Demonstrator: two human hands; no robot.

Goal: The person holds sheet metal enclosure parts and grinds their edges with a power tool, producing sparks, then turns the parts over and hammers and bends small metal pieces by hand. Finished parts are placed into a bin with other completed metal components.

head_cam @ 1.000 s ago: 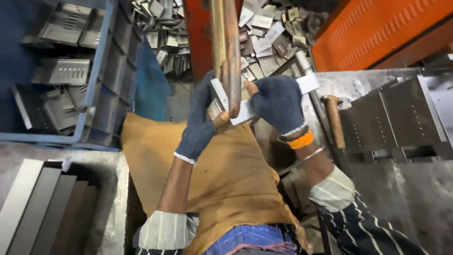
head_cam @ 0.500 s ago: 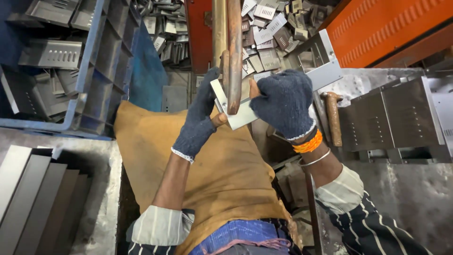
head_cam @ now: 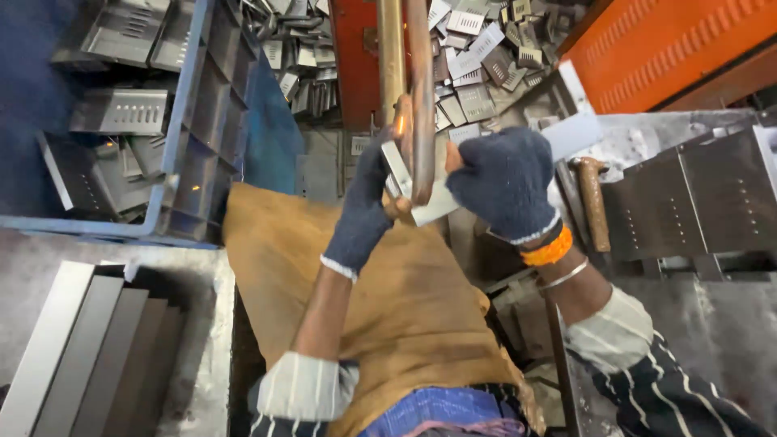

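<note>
I see my left hand and right hand both closed on the small metal plate, which lies flat between them, touching the upright copper rods just above.

Small flat grey metal plate, tilted, pressed against vertical copper rods, sparks at contact

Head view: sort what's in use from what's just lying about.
In use:
left hand
right hand
metal plate, held by both
copper arms, closed on the plate

Lying about:
blue crate of parts
hammer
strips
scrap pile
</note>
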